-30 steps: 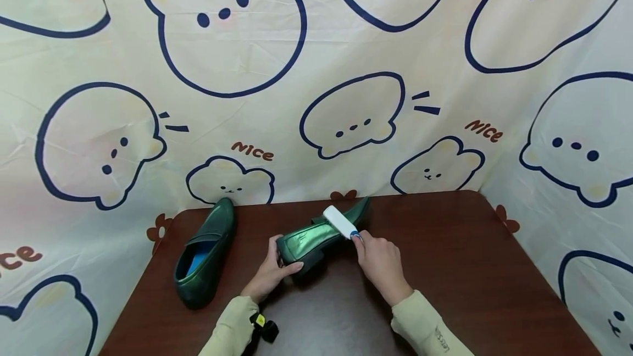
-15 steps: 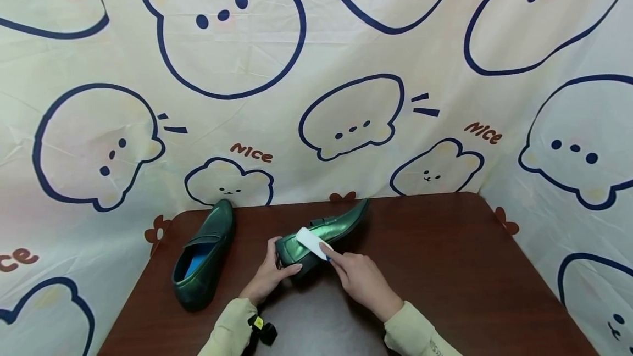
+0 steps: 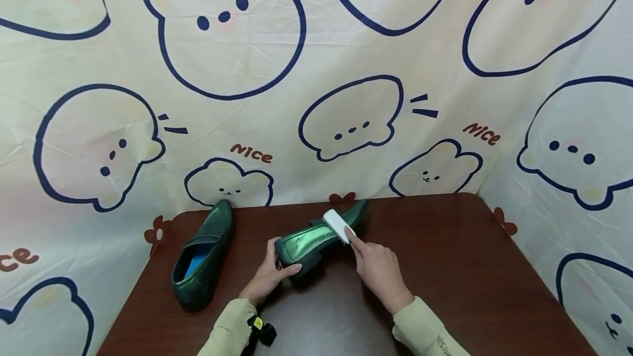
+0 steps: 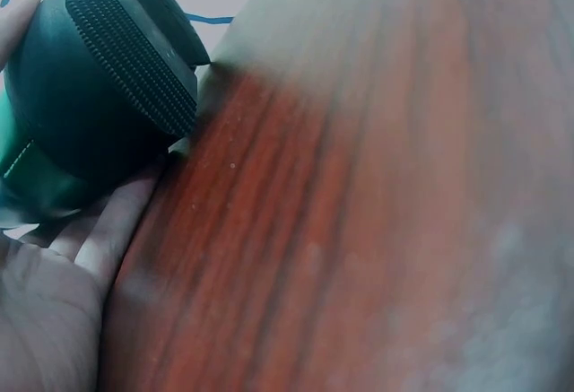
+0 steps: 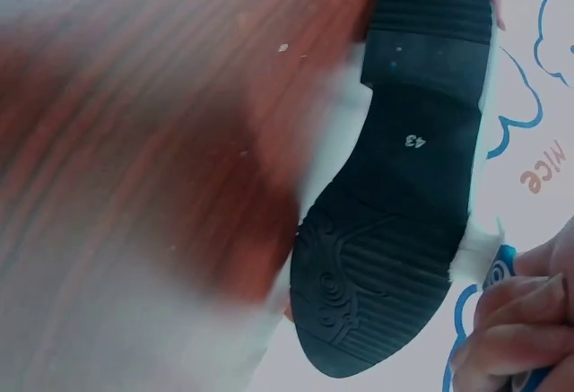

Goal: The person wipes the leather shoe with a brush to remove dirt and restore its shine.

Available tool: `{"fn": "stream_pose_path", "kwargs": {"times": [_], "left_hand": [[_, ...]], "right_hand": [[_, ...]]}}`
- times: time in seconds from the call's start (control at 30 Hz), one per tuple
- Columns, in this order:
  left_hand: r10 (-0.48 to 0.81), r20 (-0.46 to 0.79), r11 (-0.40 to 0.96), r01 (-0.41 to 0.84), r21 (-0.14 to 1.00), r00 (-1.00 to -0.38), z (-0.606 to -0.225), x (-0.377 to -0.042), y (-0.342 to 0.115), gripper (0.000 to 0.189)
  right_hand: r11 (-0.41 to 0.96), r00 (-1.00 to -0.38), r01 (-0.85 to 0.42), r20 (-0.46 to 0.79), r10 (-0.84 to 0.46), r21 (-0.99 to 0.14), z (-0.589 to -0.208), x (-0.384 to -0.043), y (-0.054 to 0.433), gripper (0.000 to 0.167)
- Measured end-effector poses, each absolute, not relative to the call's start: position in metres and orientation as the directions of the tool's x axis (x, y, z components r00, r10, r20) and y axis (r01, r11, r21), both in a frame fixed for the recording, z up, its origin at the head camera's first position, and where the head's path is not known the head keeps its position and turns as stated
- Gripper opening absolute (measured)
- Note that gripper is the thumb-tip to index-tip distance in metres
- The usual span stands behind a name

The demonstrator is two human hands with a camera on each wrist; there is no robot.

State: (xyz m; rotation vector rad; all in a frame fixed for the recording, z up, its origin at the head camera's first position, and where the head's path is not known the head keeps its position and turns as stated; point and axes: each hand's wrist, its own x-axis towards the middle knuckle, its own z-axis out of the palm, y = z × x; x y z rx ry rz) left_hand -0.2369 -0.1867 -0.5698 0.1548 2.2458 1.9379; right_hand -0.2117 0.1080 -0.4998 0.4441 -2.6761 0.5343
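My left hand [image 3: 269, 274] grips the heel end of a green loafer [image 3: 306, 242] above the table. The loafer is tipped on its side, toe pointing away to the right. Its dark sole [image 5: 421, 141], marked 43, faces the right wrist view, while the heel [image 4: 99, 78] fills the left wrist view's upper left. My right hand [image 3: 379, 272] holds a brush [image 3: 338, 225] with a white back, index finger laid along it. White bristles [image 5: 475, 250] meet the loafer's side, near its front half. The brush's blue handle is mostly hidden in the hand.
A matching green loafer [image 3: 195, 293] with a blue insole stands upright at the table's left side. Brown wood table [image 3: 470, 268] extends to the right. Behind it hangs a pale cloth [image 3: 346, 59] with bear drawings. A black wrist mount [image 3: 267, 334] sits by my left sleeve.
My right hand drew the brush back along the loafer toward the heel, then out again toward the toe. The left hand and its loafer stay nearly still.
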Motion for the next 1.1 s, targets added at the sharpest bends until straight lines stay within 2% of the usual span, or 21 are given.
{"fn": "stream_pose_path", "kwargs": {"times": [0.2,0.4,0.57,0.87,1.1], "left_hand": [[0.184,-0.066,0.173,-0.033,0.984,-0.981,-0.571,-0.237,-0.185,0.083],[0.18,-0.065,0.183,-0.031,0.983,-0.981,-0.572,-0.236,-0.184,0.083],[0.172,-0.056,0.178,-0.025,0.984,-0.984,-0.571,-0.236,-0.184,0.082],[0.176,-0.057,0.166,-0.028,0.986,-0.983,-0.571,-0.236,-0.186,0.082],[0.202,-0.027,0.138,0.001,0.99,-0.979,-0.573,-0.237,-0.187,0.083]], "right_hand": [[0.866,-0.873,-0.383,0.431,-0.227,-0.32,-0.491,-0.209,0.103,0.047],[0.781,-0.863,-0.482,0.368,-0.346,-0.397,-0.486,-0.203,0.093,0.047],[0.775,-0.85,-0.517,0.33,-0.411,-0.365,-0.493,-0.204,0.086,0.045],[0.867,-0.853,-0.437,0.418,-0.314,-0.241,-0.496,-0.212,0.106,0.046],[0.906,-0.885,-0.338,0.413,-0.215,-0.254,-0.496,-0.218,0.124,0.052]]}}
